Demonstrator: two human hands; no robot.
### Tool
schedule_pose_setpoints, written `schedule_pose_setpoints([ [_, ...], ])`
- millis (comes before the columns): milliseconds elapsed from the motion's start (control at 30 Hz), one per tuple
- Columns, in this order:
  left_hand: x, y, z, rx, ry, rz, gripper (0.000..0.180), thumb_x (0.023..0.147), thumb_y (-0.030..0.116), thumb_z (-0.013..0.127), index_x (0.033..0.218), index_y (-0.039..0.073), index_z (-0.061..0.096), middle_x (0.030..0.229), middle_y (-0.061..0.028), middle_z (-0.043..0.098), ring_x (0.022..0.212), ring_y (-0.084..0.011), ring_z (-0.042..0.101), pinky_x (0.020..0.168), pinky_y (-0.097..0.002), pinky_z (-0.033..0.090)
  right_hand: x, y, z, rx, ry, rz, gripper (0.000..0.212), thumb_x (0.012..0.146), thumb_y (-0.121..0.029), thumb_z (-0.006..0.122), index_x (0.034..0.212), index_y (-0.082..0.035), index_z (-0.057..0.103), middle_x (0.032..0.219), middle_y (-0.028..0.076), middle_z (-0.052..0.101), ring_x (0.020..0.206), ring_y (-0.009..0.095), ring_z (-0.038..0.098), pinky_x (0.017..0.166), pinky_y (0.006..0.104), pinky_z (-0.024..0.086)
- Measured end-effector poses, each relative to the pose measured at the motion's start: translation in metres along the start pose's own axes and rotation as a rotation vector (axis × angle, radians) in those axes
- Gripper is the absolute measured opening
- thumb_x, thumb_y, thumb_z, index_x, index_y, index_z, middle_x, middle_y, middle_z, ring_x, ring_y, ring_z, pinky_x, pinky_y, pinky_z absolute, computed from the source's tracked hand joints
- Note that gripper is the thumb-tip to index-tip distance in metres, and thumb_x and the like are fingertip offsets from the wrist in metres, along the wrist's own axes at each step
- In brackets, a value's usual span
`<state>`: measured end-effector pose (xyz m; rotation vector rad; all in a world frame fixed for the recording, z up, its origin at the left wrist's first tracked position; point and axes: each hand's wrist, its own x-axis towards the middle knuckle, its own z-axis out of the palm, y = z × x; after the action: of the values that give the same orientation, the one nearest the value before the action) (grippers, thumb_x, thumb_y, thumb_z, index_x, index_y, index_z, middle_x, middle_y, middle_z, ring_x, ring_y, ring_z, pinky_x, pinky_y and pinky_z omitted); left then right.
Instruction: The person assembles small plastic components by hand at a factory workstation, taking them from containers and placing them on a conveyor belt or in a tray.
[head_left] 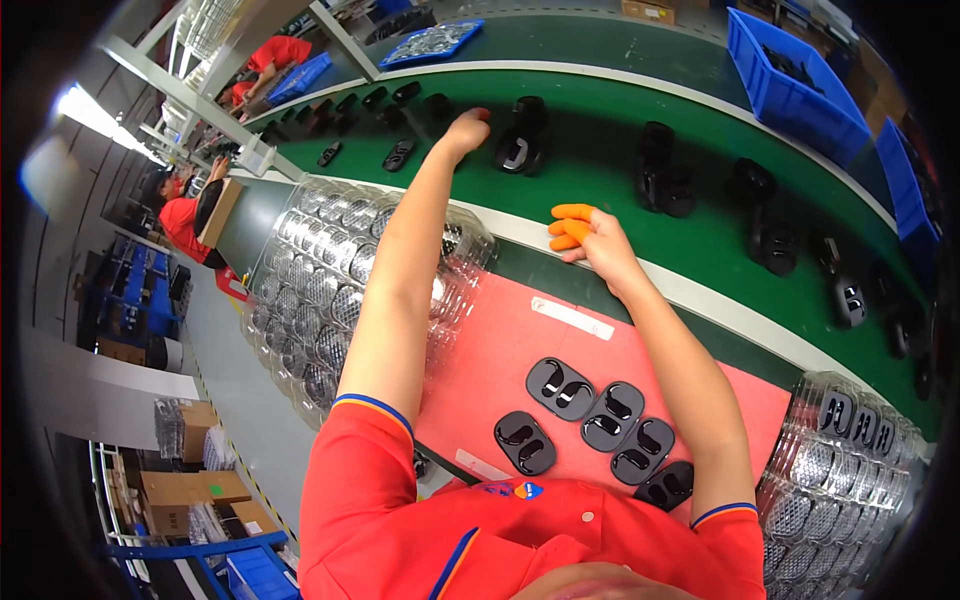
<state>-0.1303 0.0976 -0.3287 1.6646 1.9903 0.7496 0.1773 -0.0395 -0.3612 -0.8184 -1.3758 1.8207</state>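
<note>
Several black cases near left hand, fingers' hold unclear; right hand's orange-covered fingers parted, empty

We wear a red short-sleeved shirt, its sleeve hem on either arm edged with narrow bands of blue and yellow-orange. A slanting stripe in similar colours marks the front. A small blue-and-orange emblem sits near a pale round button. Bright orange covers sheathe some fingers of our right hand.
</note>
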Motion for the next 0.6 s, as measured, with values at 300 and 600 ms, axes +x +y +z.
schedule_pose_setpoints([
  [300,-0.032,-0.033,-0.025,0.834,-0.248,-0.238,0.053,0.079,0.030,0.056,0.130,0.014,0.047,0.127,-0.0177,0.053,0.114,-0.0348,0.054,0.095,-0.0436,0.043,-0.002,0.000,0.001,-0.102,-0.017,-0.019,0.029,0.093,-0.012,0.046,0.117,0.002,0.054,0.099,0.011,0.064,0.082,0.015,0.064,0.063,0.0226,0.051],
  [600,-0.076,0.073,0.001,0.146,0.047,0.074,0.083,0.059,0.058,0.075,0.108,-0.006,0.055,0.106,-0.0232,0.062,0.100,-0.0340,0.061,0.084,-0.0361,0.049,-0.011,-0.002,0.002,-0.098,0.043,-0.082,0.046,0.092,-0.012,0.051,0.135,-0.006,0.037,0.116,0.015,0.057,0.094,0.019,0.063,0.069,0.0245,0.053],
])
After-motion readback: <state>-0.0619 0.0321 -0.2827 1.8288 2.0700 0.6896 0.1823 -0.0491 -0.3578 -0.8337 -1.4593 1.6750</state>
